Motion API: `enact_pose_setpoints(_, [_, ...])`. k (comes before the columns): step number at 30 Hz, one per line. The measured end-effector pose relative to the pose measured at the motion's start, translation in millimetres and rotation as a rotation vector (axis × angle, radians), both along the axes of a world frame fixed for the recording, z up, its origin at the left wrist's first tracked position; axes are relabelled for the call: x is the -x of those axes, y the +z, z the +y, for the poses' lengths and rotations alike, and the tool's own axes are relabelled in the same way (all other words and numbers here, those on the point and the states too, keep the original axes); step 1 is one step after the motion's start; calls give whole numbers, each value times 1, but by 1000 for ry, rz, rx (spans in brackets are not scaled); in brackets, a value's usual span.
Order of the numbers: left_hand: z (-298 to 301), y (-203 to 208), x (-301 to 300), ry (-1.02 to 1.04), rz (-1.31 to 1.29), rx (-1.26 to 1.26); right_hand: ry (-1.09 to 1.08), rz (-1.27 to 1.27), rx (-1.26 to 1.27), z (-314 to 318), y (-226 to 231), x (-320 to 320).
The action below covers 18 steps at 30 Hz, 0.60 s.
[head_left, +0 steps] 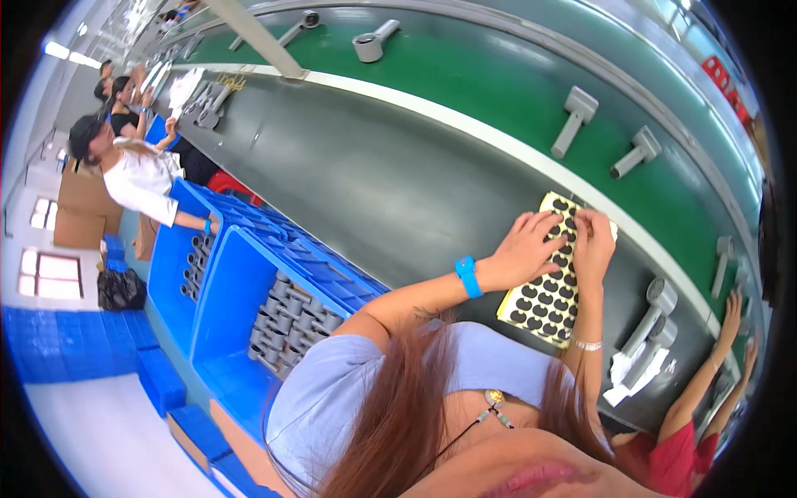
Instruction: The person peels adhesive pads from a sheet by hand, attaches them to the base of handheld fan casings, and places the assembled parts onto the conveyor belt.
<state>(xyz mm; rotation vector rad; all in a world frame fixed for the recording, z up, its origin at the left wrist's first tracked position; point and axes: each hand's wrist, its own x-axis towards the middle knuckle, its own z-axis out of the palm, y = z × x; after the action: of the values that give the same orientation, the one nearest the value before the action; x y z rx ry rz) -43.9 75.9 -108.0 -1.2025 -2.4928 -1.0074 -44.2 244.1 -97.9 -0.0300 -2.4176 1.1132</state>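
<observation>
Under the person's two hands, on the bench, lies a cream-yellow sheet [538, 305] with rows of rounded black shapes. The left hand [530, 249], a blue wristband [468, 276] behind it, rests over the sheet's left side, thumb and fingers spread apart. The right hand [593, 249] bends its fingers at the upper right edge — whether they pinch anything, I can't tell. Together the hands hide part of the sheet.

Beside the right forearm lie grey handled units [661, 296], with crumpled white paper [621, 380] below them. To the person's left, a blue crate [226, 332] holds grey tubular parts [290, 322]; a second crate [168, 249] stands just beyond it, a co-worker in white [137, 178] reaching an arm to it. At the right, a co-worker in red [671, 458] stretches both arms toward the belt.

The dark bench top [382, 166] ends at a white rail [465, 124]. Past that runs a green belt [465, 79] bearing scattered grey units [574, 120] — a slanting post [256, 37] crosses in front of it. Cardboard [81, 199] and windows [50, 275] fill the far left.
</observation>
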Motion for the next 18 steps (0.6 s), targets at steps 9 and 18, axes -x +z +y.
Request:
enact_pose_setpoints(9, [-8,7,6,-98,-118,-32,152,-17,276,3,17,4])
enact_pose_setpoints(18, [-172,14,179,563,240,-450,298,123,15,-128,25,85])
